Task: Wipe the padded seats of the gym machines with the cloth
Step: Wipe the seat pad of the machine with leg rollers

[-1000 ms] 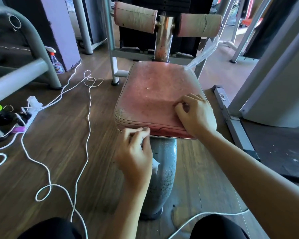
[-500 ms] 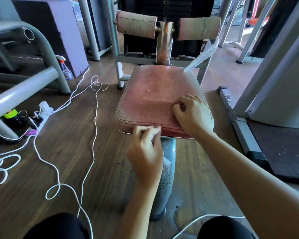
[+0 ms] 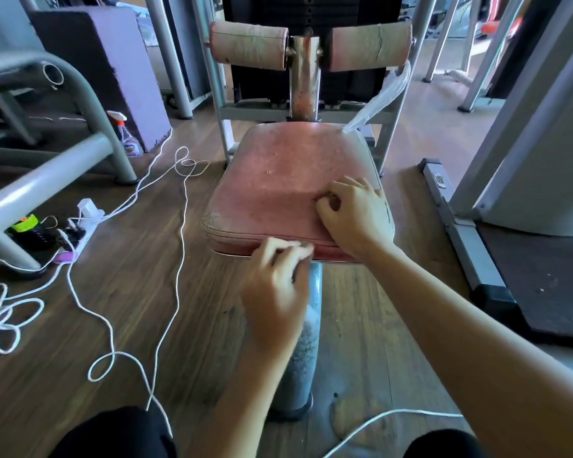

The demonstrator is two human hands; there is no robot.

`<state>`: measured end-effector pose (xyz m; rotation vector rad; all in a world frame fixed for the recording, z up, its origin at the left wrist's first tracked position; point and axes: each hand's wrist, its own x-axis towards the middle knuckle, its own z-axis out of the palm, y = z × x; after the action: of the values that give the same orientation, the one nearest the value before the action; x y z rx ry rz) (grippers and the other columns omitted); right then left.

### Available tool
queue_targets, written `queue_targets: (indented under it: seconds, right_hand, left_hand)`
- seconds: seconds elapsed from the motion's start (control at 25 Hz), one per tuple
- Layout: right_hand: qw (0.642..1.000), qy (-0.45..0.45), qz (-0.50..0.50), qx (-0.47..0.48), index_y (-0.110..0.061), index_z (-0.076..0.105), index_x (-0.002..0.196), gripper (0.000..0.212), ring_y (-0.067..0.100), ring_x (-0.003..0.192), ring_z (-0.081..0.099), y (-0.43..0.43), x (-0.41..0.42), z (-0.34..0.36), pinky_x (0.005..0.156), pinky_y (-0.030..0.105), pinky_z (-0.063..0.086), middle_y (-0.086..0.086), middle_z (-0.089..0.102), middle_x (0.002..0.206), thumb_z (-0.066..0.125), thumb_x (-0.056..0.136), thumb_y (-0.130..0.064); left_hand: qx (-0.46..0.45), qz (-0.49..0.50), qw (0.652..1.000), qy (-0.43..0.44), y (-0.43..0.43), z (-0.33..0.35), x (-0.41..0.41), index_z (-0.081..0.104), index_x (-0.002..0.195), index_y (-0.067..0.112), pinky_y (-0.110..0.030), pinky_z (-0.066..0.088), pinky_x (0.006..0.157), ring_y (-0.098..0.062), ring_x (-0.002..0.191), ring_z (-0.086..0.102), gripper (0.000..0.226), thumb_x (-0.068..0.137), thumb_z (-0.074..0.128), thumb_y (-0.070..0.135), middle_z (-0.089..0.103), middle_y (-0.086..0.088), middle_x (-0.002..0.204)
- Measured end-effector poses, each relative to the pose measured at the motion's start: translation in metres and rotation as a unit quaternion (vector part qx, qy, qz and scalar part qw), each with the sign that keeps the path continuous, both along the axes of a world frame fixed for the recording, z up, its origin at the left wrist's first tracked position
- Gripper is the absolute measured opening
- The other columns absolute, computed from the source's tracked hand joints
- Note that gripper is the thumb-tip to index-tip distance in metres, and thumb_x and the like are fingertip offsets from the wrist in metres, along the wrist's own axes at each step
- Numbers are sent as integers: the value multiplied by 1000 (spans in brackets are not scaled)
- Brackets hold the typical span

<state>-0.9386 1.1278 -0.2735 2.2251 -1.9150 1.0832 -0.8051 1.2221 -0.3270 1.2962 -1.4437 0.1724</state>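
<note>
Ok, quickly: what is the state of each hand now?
Left hand: fingers curled at the front edge of the padded seat; blurred, grip cannot be told.
Right hand: closed, holding nothing visible, resting on the seat.

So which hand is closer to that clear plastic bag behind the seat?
Right. The right hand rests on the seat top, just before the plastic bag; the left hand is at the seat's front edge, farther off.

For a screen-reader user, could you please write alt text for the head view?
A person's left hand, blurred, is at the front edge of a pink padded seat, while the right hand rests on top with fingers curled. White cords trail across the floor.
</note>
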Motion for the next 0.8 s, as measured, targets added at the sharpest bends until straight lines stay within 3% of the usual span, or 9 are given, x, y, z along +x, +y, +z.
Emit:
queue_targets:
  seconds: [0.12,0.28,0.44,0.6,0.72,0.8]
  right_hand:
    - [1000,12,-1,3,-21,72,86,20,21,100,53,-1,0,-1,81,33,33,-9,67,96,53,87,-26]
    - [999,-34,26,0,-13,69,81,21,27,92,54,-5,-5,-1,78,38,45,-2,65,85,50,83,-22]
    - [998,-38,45,2,-6,62,76,17,29,84,52,-6,-10,-4,73,41,46,1,58,74,48,80,-15]
    - [990,-124,72,13,-14,76,90,32,25,91,60,-5,-16,1,79,29,46,-6,70,87,48,77,-4]
    - [984,-161,67,33,-20,77,94,39,21,95,62,-4,-21,3,80,25,44,-9,68,91,49,78,2]
    - [982,-174,66,39,-23,77,94,39,20,96,63,-6,-20,5,81,28,47,-7,72,96,49,80,1]
  left_hand:
    - [-2,34,999,42,-6,4,10,79,86,15,-29,51,67,-19,74,68,8,83,78,9,68,2,85]
    - [18,-7,1000,-18,1,8,-5,78,84,16,-27,48,66,-19,74,67,8,82,77,9,68,4,85]
    - [25,66,996,56,-11,15,14,78,85,18,-31,46,63,-23,72,68,6,83,77,12,68,2,85]
    - [62,16,997,-34,-8,27,-19,76,83,20,-34,46,57,-21,70,63,9,82,74,12,66,7,85]
    - [81,68,994,36,-17,33,21,77,87,20,-31,42,61,-27,73,65,8,82,77,13,65,1,89]
    - [62,111,988,88,-28,48,45,77,88,18,-22,33,66,-27,81,66,9,82,76,13,66,-3,92]
